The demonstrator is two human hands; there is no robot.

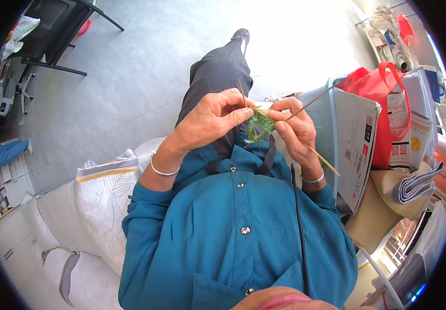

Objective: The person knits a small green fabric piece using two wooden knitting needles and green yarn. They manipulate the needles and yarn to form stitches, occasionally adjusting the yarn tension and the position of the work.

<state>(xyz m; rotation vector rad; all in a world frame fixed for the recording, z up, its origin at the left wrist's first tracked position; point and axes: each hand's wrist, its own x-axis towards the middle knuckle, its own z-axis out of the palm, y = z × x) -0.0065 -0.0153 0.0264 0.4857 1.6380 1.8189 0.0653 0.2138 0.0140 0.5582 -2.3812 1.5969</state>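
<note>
A small piece of green knitting [261, 127] hangs between my hands above my lap, with several thin wooden knitting needles [310, 102] in and around it. My left hand [218, 116] pinches the knitting's upper left edge, thumb on top, and one needle points up past its fingers. My right hand [295, 128] holds the needles at the right edge; one slants up to the right, another down past the wrist. Green yarn shows faintly beside my right wrist. Which needles carry stitches is too small to tell.
At the right stand a light blue plastic bin [320, 104], a white box with printing [356, 143] and a red bag [378, 100]. A patterned cushion [106, 209] lies at the left. A black chair [58, 35] is at the upper left; a person in blue trousers [10, 153] is at the far left.
</note>
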